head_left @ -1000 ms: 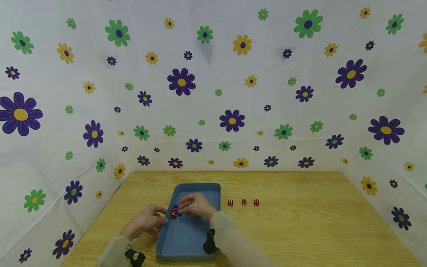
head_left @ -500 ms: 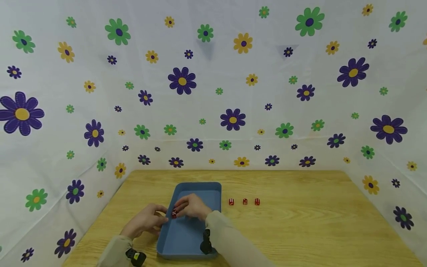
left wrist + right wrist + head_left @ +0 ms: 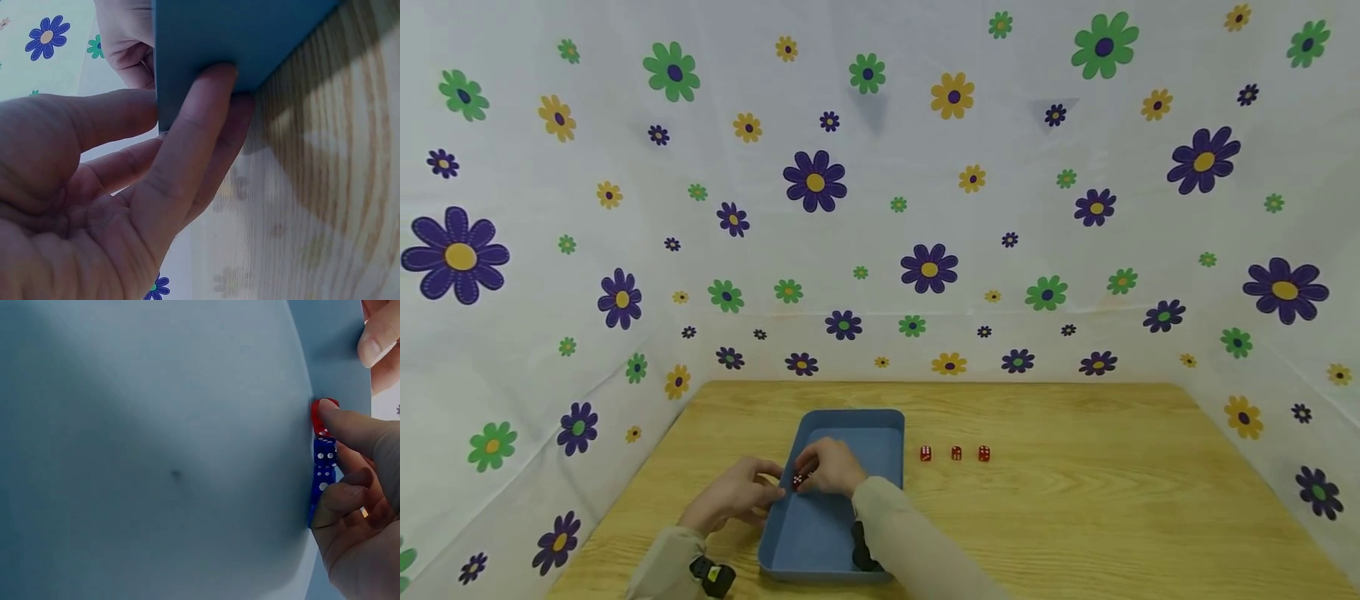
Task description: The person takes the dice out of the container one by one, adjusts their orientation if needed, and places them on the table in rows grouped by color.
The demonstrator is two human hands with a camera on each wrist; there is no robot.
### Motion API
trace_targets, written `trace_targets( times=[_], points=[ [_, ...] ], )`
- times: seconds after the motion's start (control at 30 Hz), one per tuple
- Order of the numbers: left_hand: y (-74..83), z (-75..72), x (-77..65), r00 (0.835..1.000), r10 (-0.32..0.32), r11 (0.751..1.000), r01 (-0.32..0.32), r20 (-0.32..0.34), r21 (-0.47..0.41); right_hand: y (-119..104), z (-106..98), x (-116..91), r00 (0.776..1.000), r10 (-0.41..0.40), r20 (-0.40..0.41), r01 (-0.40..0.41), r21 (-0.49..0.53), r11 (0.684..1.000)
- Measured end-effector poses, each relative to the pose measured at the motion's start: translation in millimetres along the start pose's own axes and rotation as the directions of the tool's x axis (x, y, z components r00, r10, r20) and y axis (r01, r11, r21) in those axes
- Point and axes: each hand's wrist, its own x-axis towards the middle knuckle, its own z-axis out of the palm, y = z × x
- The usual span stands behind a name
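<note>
A blue tray (image 3: 831,567) lies on the table. My left hand (image 3: 733,496) holds its left wall; in the left wrist view the thumb is at the rim (image 3: 157,75) and the other fingers lie against the outer face. My right hand (image 3: 831,467) is inside the tray by that same wall. In the right wrist view its thumb touches a red die (image 3: 317,419), and its curled fingers close around blue dice (image 3: 325,452) lined up beside it along the wall. From the head view, the hand covers most of these dice.
Three red dice stand in a spaced row right of the tray: a left one (image 3: 926,453), a middle one (image 3: 957,453) and a right one (image 3: 984,453). The wooden table (image 3: 1075,517) is bounded by a flower-printed curtain (image 3: 880,242) behind and at both sides.
My right hand has moved slightly towards the tray's left wall and its fingers have closed in over the dice, hiding the blue ones from the head view. The left hand keeps its hold.
</note>
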Motion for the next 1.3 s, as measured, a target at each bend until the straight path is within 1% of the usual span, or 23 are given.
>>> trace_targets(
  times=[0.13,0.27,0.5,0.57,0.63,0.73,0.83,1.07,1.2,1.3],
  points=[
    [-0.6,0.6,-0.4,1.0,0.009,1.0,-0.009,0.008,0.001,1.7,0.7,-0.7,1.0,-0.01,0.003,0.01,0.012,1.0],
    [-0.6,1.2,-0.8,1.0,0.008,1.0,-0.008,-0.002,0.005,4.4,0.4,0.2,1.0,-0.009,0.012,0.008,0.045,0.999],
    [1.7,3.7,1.3,0.999,-0.04,0.999,0.04,-0.018,0.009,11.3,-5.3,-2.0,1.0,0.011,0.005,-0.012,0.153,0.988],
    [0.6,4.3,1.1,0.999,-0.041,0.999,0.041,-0.012,0.007,13.1,-7.0,-4.0,1.0,0.02,-0.002,-0.019,0.183,0.983],
    [-0.5,4.5,1.2,1.0,-0.027,1.0,0.027,-0.007,-0.003,13.7,-10.0,-6.1,1.0,0.027,-0.009,-0.025,0.21,0.977],
    [-2.6,4.5,2.5,1.0,-0.007,1.0,0.007,-0.01,-0.016,13.0,-16.5,-7.9,0.999,0.031,-0.018,-0.026,0.224,0.974],
    [-3.5,4.4,3.2,0.999,-0.007,1.0,0.006,-0.031,-0.028,11.0,-23.8,-8.5,0.999,0.037,-0.031,-0.029,0.23,0.973],
    [-1.1,3.8,4.0,0.995,-0.059,0.998,0.057,-0.079,-0.017,5.1,-37.3,-13.9,0.994,0.09,-0.057,-0.076,0.218,0.973],
    [-1.3,6.3,3.5,0.994,-0.069,0.998,0.069,-0.085,-0.009,5.9,-42.0,-20.0,0.991,0.116,-0.061,-0.098,0.248,0.964],
    [-1.9,7.6,4.7,0.993,-0.075,0.997,0.075,-0.088,-0.001,6.4,-47.5,-22.6,0.991,0.112,-0.073,-0.089,0.274,0.958]
  ],
)
